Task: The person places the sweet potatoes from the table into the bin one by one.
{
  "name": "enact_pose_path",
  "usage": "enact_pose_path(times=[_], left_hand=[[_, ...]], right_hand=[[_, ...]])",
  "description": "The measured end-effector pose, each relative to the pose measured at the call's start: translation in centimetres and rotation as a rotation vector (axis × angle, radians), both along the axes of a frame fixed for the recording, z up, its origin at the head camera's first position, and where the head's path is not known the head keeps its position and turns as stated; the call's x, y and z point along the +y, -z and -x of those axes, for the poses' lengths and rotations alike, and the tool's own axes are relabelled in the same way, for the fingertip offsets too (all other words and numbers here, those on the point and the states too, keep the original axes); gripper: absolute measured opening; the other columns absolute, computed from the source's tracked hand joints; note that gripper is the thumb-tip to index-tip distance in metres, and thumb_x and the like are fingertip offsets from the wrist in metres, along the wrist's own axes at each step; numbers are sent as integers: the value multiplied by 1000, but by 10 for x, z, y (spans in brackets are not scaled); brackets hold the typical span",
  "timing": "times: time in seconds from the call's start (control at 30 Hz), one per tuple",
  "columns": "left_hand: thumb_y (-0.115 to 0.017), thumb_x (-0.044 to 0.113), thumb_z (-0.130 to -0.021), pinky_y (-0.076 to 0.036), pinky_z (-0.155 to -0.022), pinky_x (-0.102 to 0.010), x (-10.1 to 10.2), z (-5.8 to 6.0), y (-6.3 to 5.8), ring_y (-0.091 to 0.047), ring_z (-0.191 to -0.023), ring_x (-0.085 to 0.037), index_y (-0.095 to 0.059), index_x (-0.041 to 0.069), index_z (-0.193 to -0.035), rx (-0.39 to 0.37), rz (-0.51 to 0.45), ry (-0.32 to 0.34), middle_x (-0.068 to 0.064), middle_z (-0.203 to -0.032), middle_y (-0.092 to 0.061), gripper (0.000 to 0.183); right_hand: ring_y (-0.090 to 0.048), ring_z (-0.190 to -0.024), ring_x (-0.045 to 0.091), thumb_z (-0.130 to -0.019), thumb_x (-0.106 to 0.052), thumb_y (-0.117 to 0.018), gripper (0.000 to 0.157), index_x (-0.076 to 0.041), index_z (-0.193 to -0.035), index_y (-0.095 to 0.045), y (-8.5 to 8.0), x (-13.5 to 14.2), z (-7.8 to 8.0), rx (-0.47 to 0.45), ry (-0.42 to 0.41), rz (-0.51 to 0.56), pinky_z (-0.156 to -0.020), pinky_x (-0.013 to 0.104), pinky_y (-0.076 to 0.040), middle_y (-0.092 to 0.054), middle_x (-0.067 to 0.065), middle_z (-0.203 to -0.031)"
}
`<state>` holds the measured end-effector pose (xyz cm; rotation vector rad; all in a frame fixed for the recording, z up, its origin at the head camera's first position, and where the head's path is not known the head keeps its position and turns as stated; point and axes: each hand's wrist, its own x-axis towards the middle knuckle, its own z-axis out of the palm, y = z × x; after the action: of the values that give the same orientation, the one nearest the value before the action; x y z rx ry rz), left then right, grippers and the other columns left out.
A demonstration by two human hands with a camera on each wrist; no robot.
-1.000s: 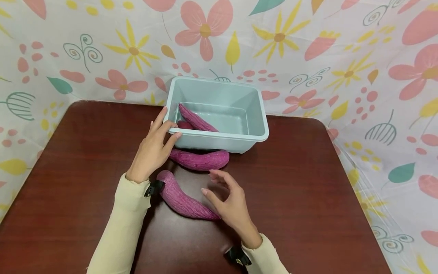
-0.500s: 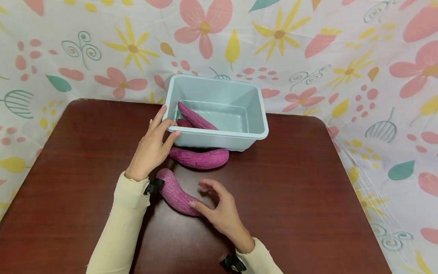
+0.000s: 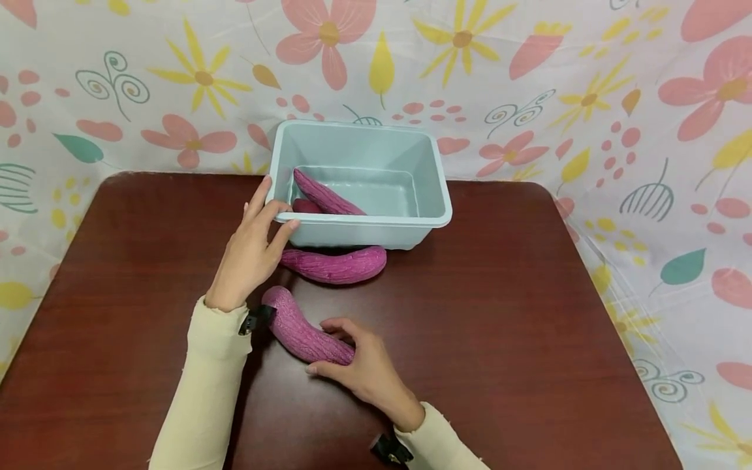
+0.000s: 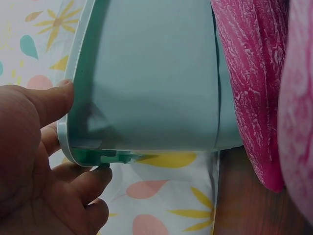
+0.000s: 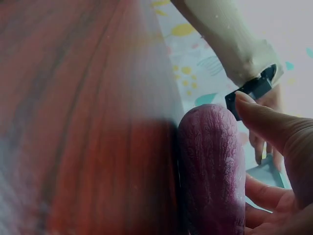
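My left hand [image 3: 245, 258] pinches the front left corner of the light blue plastic bin [image 3: 358, 234], thumb and fingers on either side of the rim. My right hand [image 3: 364, 369] straddles the thin end of a curved purple sweet potato [image 3: 296, 329] lying on the table. Its fingers reach over the far side and the thumb lies along the near side; in the right wrist view, the thumb [image 5: 266, 115] stands off the sweet potato's skin. Another purple sweet potato [image 3: 341, 265] lies just in front of the bin. Inside the bin are a slim purple one [image 3: 326, 192] and a darker piece [image 3: 305, 206], partly hidden.
The dark red-brown table [image 3: 499, 313] carries everything. A flower-printed cloth [image 3: 529, 98] stands behind the bin and along the sides. The left sleeve [image 3: 202, 385], with a black wrist camera [image 3: 256, 321], lies close to the left end of the nearer sweet potato.
My right hand has moved left and down to the nearer sweet potato, its fingers coming round the thin end. The left hand stays on the bin's corner. The head view has shifted slightly.
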<state>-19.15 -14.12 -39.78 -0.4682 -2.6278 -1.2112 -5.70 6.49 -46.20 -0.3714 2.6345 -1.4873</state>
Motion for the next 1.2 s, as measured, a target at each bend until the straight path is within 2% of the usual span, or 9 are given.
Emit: enact_pose_path(times=[0.13,0.3,0.5,0.7,0.83,1.0,1.2], left_hand=[[-50,37,-97,-18,-121,-49,0,0,0,-25,-146,-29,-55,12,-118,7,-2,-4,2,-161,-13,33],[-50,37,-98,-16,-121,-50,1,1,0,-18,-148,-26,-56,12,-115,10,3,18,1,-161,-12,31],[-50,36,-97,-15,-121,-50,1,1,0,-17,-149,-22,-56,12,-114,24,3,12,0,-161,-14,30],[-51,36,-97,-15,-121,-51,0,0,-1,-18,-149,-24,-56,12,-114,24,-4,5,0,-161,-13,29],[-50,35,-97,-14,-121,-50,1,1,-2,-16,-149,-21,-56,12,-113,27,-2,10,0,-161,-13,28],[-50,36,-98,-16,-120,-53,0,0,-2,-15,-149,-27,-56,12,-113,10,-1,9,0,-161,-12,29],[-51,35,-97,-16,-121,-51,0,-1,-2,-17,-149,-25,-56,12,-113,7,2,3,0,-161,-13,28]], right_hand=[[-61,-101,3,-66,-40,-85,58,-26,-117,-61,0,-1,-1,9,-5,-49,-90,26,-50,-65,-14,-111],[-61,-108,7,-70,-39,-83,54,-29,-119,-61,-1,-3,-3,9,-9,-95,-95,29,-49,-65,-11,-116],[-62,-106,7,-73,-32,-82,49,-27,-118,-62,-2,-4,-2,-13,7,-85,-93,29,-50,-66,-9,-114],[-62,-104,7,-74,-29,-81,47,-27,-117,-63,-3,-4,-2,2,6,-92,-92,28,-50,-67,-8,-112],[-62,-103,6,-74,-29,-81,47,-28,-117,-63,-3,-3,-2,0,21,-88,-92,28,-50,-67,-9,-112],[-62,-103,4,-73,-30,-82,48,-31,-116,-63,-3,-1,-3,-16,49,-80,-91,26,-50,-66,-12,-112],[-62,-101,5,-73,-30,-82,47,-31,-116,-63,-5,1,-3,-4,59,-77,-90,27,-51,-67,-12,-111]])
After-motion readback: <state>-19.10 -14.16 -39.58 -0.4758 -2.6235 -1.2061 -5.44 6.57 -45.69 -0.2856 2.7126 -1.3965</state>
